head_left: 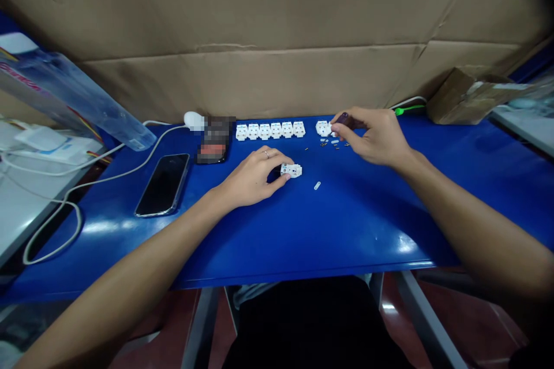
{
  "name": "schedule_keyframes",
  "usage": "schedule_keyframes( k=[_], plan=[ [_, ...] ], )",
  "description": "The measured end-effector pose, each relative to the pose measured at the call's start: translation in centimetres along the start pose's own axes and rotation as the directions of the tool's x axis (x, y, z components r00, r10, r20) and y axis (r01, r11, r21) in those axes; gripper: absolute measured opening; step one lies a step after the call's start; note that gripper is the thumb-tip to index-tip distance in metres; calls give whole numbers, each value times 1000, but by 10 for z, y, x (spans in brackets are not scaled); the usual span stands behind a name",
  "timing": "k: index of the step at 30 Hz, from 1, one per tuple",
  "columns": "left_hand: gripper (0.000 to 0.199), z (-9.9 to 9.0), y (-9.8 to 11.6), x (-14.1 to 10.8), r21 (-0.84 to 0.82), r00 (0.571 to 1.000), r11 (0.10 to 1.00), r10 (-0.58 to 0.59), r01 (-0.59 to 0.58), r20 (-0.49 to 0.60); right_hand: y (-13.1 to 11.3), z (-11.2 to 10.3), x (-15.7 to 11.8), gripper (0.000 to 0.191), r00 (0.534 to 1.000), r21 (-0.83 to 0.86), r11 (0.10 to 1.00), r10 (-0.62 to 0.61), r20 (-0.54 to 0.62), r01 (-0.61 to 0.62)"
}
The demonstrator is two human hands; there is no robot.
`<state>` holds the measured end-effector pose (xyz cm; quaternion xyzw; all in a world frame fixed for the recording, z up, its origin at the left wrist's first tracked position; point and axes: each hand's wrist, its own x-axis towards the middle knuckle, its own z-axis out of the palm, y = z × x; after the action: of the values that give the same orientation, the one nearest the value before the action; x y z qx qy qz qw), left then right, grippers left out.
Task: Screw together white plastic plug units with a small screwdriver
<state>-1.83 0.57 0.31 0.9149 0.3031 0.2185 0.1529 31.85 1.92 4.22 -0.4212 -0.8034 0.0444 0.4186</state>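
My left hand [259, 176] grips a small white plastic terminal-like block [292, 170] between thumb and fingers, low over the blue table. A ring is on one of its fingers. To the right, my right hand [374, 135] is closed around a tool with a dark purple handle [346, 120], which looks like a screwdriver; its tip is hidden. The right fingertips are beside another white block [322, 128] and small loose metal pieces [324, 142]; whether they pinch a small white piece is too small to tell. A pale oblong plate with holes [317, 185] lies near the left hand.
Several matching white blocks [270, 130] stand in a row along the back of the blue table [277, 242]. Left are a phone [163, 184], a blurred dark item [214, 141], white cables [112, 176] and a clear plastic tube [99, 95]. A cardboard box [470, 95] sits back right.
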Motion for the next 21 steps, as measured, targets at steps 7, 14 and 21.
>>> schedule_keyframes(
  k=[7,14,21],
  plan=[
    [28,0,1,0,-1,1000,1000,-8,8,10,10,6,-3,20,998,-103,993,-52,40,56],
    [28,0,0,1,6,1000,1000,-6,5,11,3,2,-4,19,996,-76,993,-88,15,89],
    [28,2,4,1,-46,993,996,-82,78,-91,-14,5,-6,28,999,174,985,27,-40,-20]
  ],
)
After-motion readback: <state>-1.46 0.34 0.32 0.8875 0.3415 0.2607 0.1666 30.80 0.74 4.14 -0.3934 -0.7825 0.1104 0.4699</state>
